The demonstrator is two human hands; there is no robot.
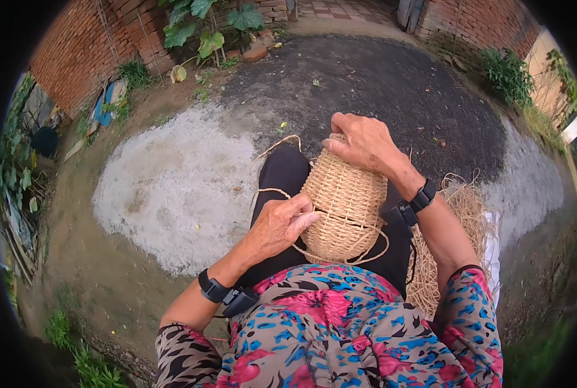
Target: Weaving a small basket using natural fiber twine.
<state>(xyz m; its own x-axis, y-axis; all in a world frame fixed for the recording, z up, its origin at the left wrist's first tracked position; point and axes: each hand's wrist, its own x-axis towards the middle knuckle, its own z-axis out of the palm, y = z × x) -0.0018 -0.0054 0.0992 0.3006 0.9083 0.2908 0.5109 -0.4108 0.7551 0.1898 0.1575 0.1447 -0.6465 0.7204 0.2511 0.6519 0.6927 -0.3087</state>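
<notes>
A woven straw basket [345,194], pale tan and rounded, lies tilted across my lap. My right hand [364,141] is closed over its far end, thumb on the near side and fingers curled out of sight. At the basket's left side, my left hand [282,223] is closed in a pinch against the weave. Whatever sits between its thumb and finger is hidden. A thin dark line crosses the weave beside those fingertips; I cannot tell if it is a gap or a tool. Loose straw cord [272,190] loops left of the basket and around its near end.
A heap of loose straw cord [453,226] lies by my right leg, partly on a white sheet [493,252]. Grey powdery ground [178,187] spreads to the left and dark gravel [392,84] ahead. Brick walls [94,52] and leafy plants [211,32] border the yard.
</notes>
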